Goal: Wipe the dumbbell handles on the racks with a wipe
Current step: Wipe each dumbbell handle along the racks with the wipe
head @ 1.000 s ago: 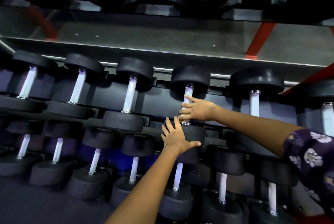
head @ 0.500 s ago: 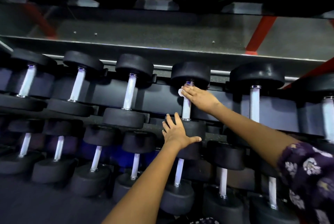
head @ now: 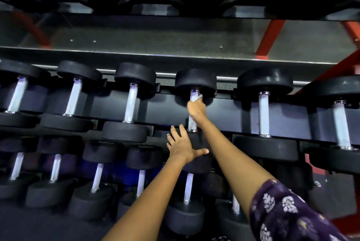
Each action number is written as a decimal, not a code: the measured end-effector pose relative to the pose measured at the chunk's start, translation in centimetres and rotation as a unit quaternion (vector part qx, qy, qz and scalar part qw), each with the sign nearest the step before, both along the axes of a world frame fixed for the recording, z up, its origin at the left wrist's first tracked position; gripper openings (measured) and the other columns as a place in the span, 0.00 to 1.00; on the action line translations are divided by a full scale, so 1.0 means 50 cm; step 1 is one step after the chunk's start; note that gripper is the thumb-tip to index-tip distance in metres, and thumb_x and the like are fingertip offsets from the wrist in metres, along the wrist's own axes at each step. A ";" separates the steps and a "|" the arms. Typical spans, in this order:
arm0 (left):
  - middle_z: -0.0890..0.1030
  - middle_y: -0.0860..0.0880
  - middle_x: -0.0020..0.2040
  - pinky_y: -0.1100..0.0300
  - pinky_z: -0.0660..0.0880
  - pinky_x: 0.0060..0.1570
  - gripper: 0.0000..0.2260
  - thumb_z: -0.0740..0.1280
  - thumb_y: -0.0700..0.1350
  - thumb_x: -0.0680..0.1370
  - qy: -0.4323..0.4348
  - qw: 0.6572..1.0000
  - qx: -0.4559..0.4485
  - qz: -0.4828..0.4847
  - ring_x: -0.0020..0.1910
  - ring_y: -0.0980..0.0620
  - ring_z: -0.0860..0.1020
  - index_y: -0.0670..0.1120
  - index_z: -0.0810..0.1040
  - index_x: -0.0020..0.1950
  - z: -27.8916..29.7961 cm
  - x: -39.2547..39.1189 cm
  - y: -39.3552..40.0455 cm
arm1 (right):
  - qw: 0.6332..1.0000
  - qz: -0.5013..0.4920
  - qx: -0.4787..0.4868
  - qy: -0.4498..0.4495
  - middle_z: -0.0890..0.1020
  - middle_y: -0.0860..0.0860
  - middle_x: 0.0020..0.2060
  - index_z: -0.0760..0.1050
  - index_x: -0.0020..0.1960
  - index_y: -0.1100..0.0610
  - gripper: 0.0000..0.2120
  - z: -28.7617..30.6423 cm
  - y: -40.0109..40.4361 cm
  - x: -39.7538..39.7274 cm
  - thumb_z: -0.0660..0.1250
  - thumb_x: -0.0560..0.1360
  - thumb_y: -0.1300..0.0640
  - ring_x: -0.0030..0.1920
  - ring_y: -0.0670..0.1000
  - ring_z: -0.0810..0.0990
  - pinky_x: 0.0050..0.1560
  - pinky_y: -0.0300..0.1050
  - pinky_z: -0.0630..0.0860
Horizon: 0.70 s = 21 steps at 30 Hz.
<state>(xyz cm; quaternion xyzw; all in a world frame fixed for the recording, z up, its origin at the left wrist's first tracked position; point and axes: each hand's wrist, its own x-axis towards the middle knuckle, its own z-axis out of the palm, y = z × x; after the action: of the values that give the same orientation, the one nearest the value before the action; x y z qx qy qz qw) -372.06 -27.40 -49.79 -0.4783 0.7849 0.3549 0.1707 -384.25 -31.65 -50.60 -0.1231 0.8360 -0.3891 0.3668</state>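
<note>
racked dumbbell handle (head: 191, 124) runs front-to-back, right hand (head: 196, 108) gripping it

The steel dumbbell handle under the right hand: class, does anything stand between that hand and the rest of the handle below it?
Nothing visible does. The right hand grips the upper end of the steel dumbbell handle; the stretch below is bare. The left hand rests lower, on the black weight head, off the handle.

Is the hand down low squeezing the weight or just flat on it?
Flat. The left hand rests with spread, straight fingers on the dumbbell's near head.
</note>
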 end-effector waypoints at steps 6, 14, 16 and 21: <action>0.39 0.40 0.78 0.42 0.50 0.75 0.55 0.75 0.62 0.67 0.011 1.000 -0.015 -0.002 0.77 0.37 0.44 0.45 0.43 0.78 -0.006 0.000 0.002 | 0.999 -0.031 -0.011 -0.015 0.77 0.62 0.56 0.69 0.65 0.63 0.22 -0.031 0.029 0.014 0.63 0.72 0.62 0.56 0.61 0.76 0.52 0.47 0.71; 0.39 0.40 0.78 0.42 0.50 0.75 0.53 0.74 0.63 0.67 0.004 1.000 -0.016 -0.010 0.76 0.35 0.44 0.46 0.45 0.78 -0.007 0.003 0.001 | 0.965 -0.138 -0.107 -0.194 0.66 0.51 0.26 0.64 0.32 0.55 0.11 -0.015 0.054 -0.020 0.60 0.72 0.61 0.24 0.46 0.62 0.19 0.34 0.55; 0.38 0.39 0.78 0.42 0.49 0.75 0.53 0.74 0.63 0.68 0.005 1.000 -0.012 -0.013 0.77 0.35 0.43 0.46 0.44 0.78 -0.006 0.004 0.002 | 0.944 -0.147 -0.156 -0.251 0.69 0.50 0.23 0.64 0.34 0.55 0.11 -0.009 0.058 -0.009 0.57 0.75 0.62 0.26 0.47 0.66 0.22 0.36 0.59; 0.38 0.39 0.77 0.42 0.49 0.75 0.53 0.74 0.63 0.68 0.003 1.000 -0.010 -0.015 0.77 0.36 0.42 0.46 0.44 0.78 -0.007 0.004 0.001 | 0.907 -0.211 -0.237 -0.278 0.72 0.50 0.19 0.68 0.32 0.58 0.13 0.016 0.011 -0.047 0.55 0.75 0.63 0.21 0.47 0.69 0.30 0.40 0.64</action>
<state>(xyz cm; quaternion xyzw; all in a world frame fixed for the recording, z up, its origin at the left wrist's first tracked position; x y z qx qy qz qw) -371.87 -27.37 -50.13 -0.4673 0.7957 0.3462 0.1690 -386.59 -31.10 -49.78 0.0862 0.5900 -0.6625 0.4534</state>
